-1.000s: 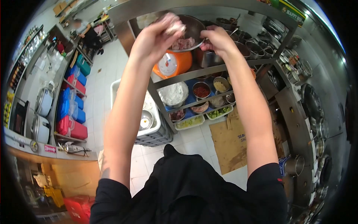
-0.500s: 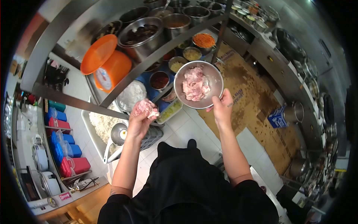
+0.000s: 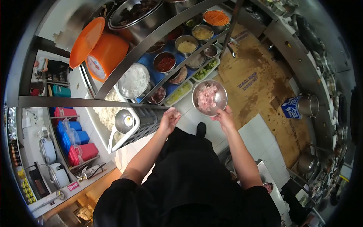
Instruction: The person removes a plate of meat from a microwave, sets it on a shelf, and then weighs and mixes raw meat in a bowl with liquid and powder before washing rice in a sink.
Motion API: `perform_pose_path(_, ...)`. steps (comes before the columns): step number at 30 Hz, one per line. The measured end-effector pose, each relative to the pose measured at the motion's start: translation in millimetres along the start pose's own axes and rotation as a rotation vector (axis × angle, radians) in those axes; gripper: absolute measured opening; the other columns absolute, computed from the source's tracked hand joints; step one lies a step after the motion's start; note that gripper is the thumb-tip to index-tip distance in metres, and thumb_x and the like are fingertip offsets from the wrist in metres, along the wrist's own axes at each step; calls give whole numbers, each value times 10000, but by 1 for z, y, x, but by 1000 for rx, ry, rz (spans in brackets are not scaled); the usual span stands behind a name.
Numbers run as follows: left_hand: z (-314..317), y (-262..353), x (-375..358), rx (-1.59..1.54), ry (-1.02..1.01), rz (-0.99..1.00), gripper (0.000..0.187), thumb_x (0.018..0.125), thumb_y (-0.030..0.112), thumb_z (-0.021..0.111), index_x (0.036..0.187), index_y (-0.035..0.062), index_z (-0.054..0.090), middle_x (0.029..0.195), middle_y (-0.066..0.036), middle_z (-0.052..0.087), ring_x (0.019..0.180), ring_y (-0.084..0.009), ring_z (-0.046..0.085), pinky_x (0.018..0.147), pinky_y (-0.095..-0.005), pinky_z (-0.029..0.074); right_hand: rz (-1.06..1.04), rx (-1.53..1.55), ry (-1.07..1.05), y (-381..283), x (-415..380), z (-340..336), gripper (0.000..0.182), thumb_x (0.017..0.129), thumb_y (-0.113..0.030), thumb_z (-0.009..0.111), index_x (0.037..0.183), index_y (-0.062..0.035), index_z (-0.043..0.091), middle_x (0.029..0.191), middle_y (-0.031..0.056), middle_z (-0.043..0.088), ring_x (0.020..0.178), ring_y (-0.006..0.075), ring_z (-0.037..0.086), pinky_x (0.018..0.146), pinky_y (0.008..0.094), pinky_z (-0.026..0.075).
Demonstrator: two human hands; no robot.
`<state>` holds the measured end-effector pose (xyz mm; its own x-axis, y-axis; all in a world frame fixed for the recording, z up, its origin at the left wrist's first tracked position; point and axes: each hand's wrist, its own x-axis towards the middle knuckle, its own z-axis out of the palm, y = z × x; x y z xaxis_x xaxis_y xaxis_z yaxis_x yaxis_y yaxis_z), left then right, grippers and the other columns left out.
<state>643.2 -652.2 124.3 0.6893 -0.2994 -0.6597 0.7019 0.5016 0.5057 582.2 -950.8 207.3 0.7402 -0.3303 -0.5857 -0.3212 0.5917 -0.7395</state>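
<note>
My right hand (image 3: 225, 119) grips the near rim of a round metal bowl (image 3: 196, 107), with the thumb over the edge. Pale pink raw meat (image 3: 207, 97) lies in that bowl, tilted toward me. Left of the bowl and apart from it, my left hand (image 3: 169, 122) is closed round a clump of similar raw meat (image 3: 173, 111), mostly hidden by the fingers. Beyond my left hand, a clear tub of chopped pale green vegetable (image 3: 179, 94) and a bowl of white powder (image 3: 134, 80) stand on the lower shelf.
A metal shelf frame (image 3: 132, 62) crosses ahead of me, an orange scale (image 3: 109, 56) behind it. A white basin of rice (image 3: 107, 117) holding a ladle (image 3: 124, 121) stands at left. Flattened cardboard (image 3: 257, 90) covers the floor at right, beside a metal pot (image 3: 309, 105).
The bowl has moved right and down, farther from the shelf. My left hand has come right and nearer the bowl, still holding meat. The view has shifted as my body moved.
</note>
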Motion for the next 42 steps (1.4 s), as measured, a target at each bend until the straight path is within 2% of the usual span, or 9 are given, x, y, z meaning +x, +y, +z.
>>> perform_pose_path(3, 1, 9, 19, -53, 163, -89, 189, 986, 185, 488, 1023, 78, 640, 890, -61, 687, 902, -218, 685, 839, -334, 557, 78, -148, -94, 24, 2, -19, 114, 870, -4, 591, 970, 20, 542, 843, 148, 656, 558, 217, 665, 452, 327, 570)
perform_pose_path(8, -51, 42, 111, 165, -7, 484, 286, 1014, 221, 448, 776, 101, 552, 752, -45, 573, 699, -181, 577, 659, -307, 478, 154, -243, -42, 79, -11, -38, 104, 890, -21, 594, 891, -10, 490, 783, 124, 612, 534, 224, 660, 421, 319, 564)
perform_pose_path(10, -48, 63, 135, 414, 547, 644, 139, 989, 184, 532, 987, 66, 604, 884, -65, 603, 758, -180, 567, 662, -297, 460, 195, -188, -20, 95, -21, -40, 110, 893, -18, 592, 886, -14, 483, 790, 121, 614, 538, 221, 660, 427, 321, 569)
perform_pose_path(13, -217, 63, 250, 1225, 649, 417, 265, 940, 214, 588, 1124, 32, 644, 1075, -108, 665, 906, -289, 630, 826, -429, 486, 202, -166, 21, 111, -26, -43, 100, 894, -12, 590, 896, -11, 491, 788, 117, 620, 548, 214, 659, 436, 317, 572)
perform_pose_path(20, -160, 84, 252, 1950, 654, 21, 579, 974, 483, 454, 1387, 85, 533, 1422, -222, 534, 1276, -385, 551, 1044, -474, 436, 118, -153, 66, 113, -22, -32, 95, 883, 18, 579, 888, -13, 489, 764, 111, 619, 540, 195, 641, 438, 303, 556)
perform_pose_path(25, -185, 55, 313, 1826, 616, 501, 301, 928, 257, 601, 1150, 59, 651, 1156, -216, 676, 1073, -399, 646, 915, -464, 504, 97, -190, 102, 126, -2, -37, 94, 874, 16, 606, 896, -30, 526, 811, 94, 646, 575, 182, 648, 451, 303, 564)
perform_pose_path(30, -139, 64, 268, 1745, 548, 218, 455, 963, 446, 520, 1184, 78, 672, 1227, -215, 660, 1166, -381, 621, 976, -446, 483, 80, -137, 118, 139, 0, -27, 129, 871, 42, 578, 866, -24, 468, 776, 111, 607, 544, 192, 641, 447, 309, 561)
perform_pose_path(36, -203, 80, 274, 298, 427, 104, 230, 916, 109, 608, 1144, 135, 623, 1065, -38, 665, 1021, -208, 672, 863, -323, 567, 115, -154, 80, 153, 17, -6, 99, 870, 6, 607, 884, -22, 513, 749, 88, 602, 545, 182, 640, 449, 300, 554)
perform_pose_path(42, -166, 79, 243, 297, 539, 149, 286, 1004, 272, 526, 1211, 99, 622, 1188, -87, 661, 1141, -217, 646, 970, -347, 535, 70, -144, 57, 158, 35, 16, 182, 860, -1, 615, 805, -31, 444, 706, 63, 530, 515, 189, 631, 414, 308, 536)
